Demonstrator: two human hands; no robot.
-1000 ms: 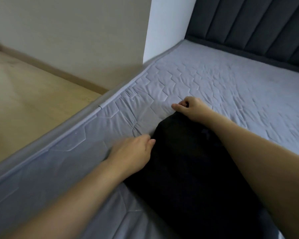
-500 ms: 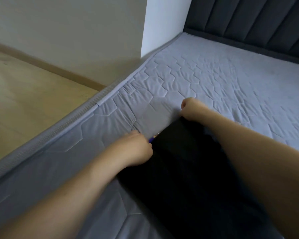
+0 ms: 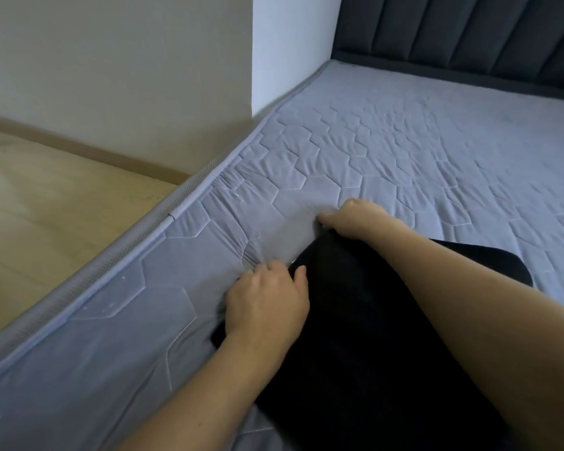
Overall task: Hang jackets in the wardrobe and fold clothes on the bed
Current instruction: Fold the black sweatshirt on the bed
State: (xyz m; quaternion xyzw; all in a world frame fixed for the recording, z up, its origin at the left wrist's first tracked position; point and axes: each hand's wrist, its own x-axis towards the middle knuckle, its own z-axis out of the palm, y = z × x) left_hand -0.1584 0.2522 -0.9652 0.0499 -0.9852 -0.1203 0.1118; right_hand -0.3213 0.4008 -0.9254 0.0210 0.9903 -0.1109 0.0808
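Fingers of both hands, left hand (image 3: 267,301) and right hand (image 3: 358,216), curled on black garment (image 3: 372,320) atop grey mattress (image 3: 404,151).

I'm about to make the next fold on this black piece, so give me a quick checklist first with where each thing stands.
1. Left hand grips the near corner of the black garment: ok.
2. Right hand grips the far corner: ok.
3. Edge between the hands taut: cannot tell.
4. Garment rests on the mattress, not over its side: ok.
5. Bare mattress ahead for the fold: ok.
6. Garment smooth underneath: cannot tell.
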